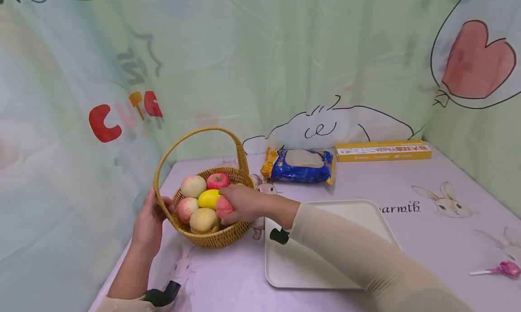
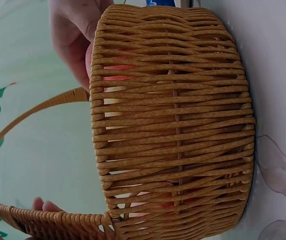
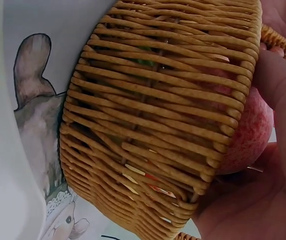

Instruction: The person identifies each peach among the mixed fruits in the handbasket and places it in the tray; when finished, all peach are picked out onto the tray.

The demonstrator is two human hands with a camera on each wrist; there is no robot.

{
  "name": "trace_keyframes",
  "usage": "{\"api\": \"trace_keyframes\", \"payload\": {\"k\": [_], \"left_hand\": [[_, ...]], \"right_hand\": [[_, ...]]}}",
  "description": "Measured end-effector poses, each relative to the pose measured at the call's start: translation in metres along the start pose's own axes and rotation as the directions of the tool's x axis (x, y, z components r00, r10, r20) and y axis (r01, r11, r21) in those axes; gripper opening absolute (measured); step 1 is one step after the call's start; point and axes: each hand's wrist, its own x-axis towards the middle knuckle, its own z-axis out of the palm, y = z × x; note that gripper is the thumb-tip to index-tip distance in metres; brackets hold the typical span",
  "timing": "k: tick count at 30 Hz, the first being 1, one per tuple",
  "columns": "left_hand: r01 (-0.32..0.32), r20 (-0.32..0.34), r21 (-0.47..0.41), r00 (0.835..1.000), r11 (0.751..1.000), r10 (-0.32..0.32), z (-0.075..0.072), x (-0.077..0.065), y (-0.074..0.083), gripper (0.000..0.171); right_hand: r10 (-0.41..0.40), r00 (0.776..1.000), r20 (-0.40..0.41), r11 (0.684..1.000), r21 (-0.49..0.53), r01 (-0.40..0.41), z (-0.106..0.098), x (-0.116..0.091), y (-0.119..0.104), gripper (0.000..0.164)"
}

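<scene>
A woven basket (image 1: 220, 238) stands on the left of the table, with a tall arched handle (image 1: 194, 132). My left hand (image 1: 147, 225) grips the handle's near-left base. Over the basket's right rim, my right hand (image 1: 245, 204) holds a pinkish-red peach (image 1: 224, 206) between thumb and fingers; the right wrist view shows the peach (image 3: 248, 132) just inside the rim. Around it in the basket lie a yellow mango (image 1: 209, 199), a red apple (image 1: 218, 181), a tan peach (image 1: 204, 220) and two pale pink peaches (image 1: 193, 186). Things lower in the basket are mostly hidden.
A white tray (image 1: 293, 280) lies right of the basket, under my right forearm. At the back are a blue-and-yellow packet (image 1: 301, 172) and a long yellow pasta box (image 1: 382, 151). A wrapped lollipop (image 1: 506, 269) lies at the right. Printed curtains hang behind and on the left.
</scene>
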Motion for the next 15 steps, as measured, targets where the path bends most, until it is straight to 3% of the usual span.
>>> {"api": "trace_keyframes", "payload": {"k": [7, 15], "left_hand": [[0.005, 0.002, 0.009, 1.0, 1.0, -0.005, 0.0, -0.001, -0.001, 0.053], [0.012, 0.006, 0.034, 1.0, 0.999, -0.012, -0.001, -0.001, -0.001, 0.051]], "right_hand": [[-0.005, 0.997, -0.074, 0.996, 0.092, 0.012, -0.005, -0.009, 0.002, 0.078], [0.028, 0.985, -0.173, 0.979, 0.206, 0.008, -0.026, -0.036, 0.007, 0.067]]}}
